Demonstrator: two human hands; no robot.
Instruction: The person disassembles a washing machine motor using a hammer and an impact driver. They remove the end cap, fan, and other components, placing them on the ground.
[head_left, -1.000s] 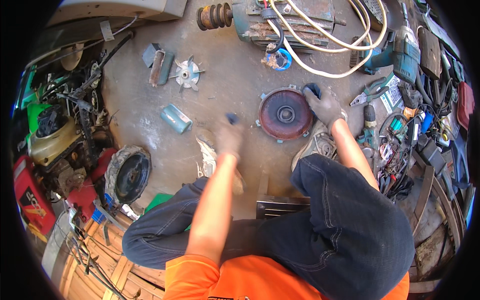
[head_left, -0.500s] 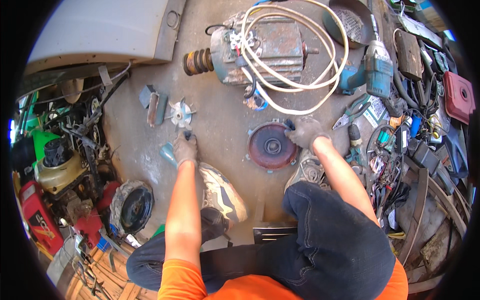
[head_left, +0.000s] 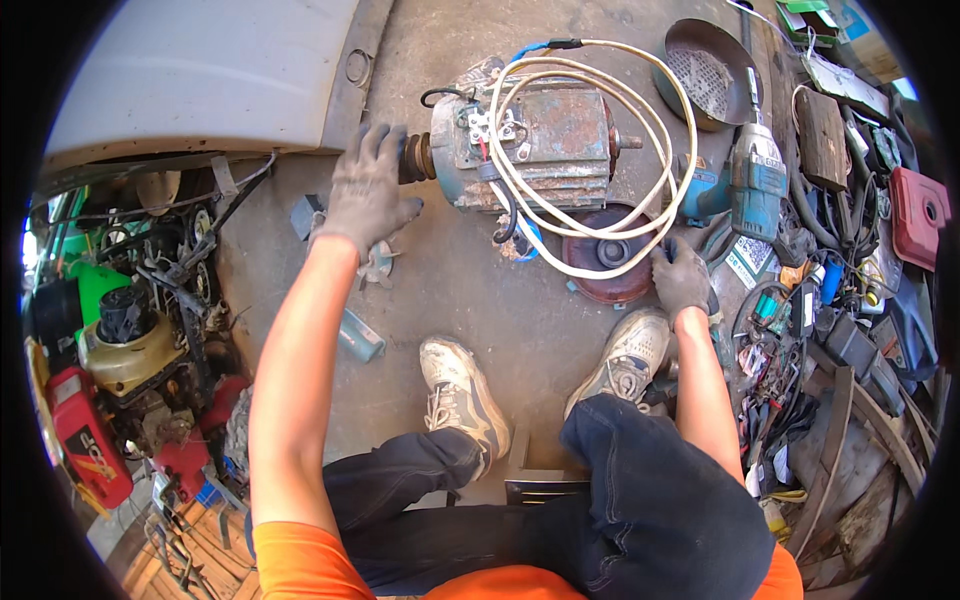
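Observation:
My left hand [head_left: 368,190], in a grey work glove, is open with fingers spread beside the brown ribbed pulley [head_left: 425,157] on the shaft of an old electric motor [head_left: 560,135]. I cannot tell whether it touches the pulley. Under its wrist, a small metal fan [head_left: 378,266] is partly hidden. My right hand [head_left: 682,277], also gloved, has its fingers curled at the right rim of a round reddish-brown end cover [head_left: 600,285]. That cover lies against the motor's near side, below the loops of a cream cable [head_left: 590,272].
A blue-green impact wrench [head_left: 757,185] and a round pan [head_left: 735,100] stand right of the motor. Tools, wires and scrap fill the right side. A teal cylinder [head_left: 360,337] lies near my left shoe [head_left: 465,400]. Machine parts crowd the left, below a pale panel [head_left: 200,70].
The end cover has shifted right and away from me, toward the motor, with my right hand at its rim. My left hand has left the fan and risen toward the pulley, opening its fingers.

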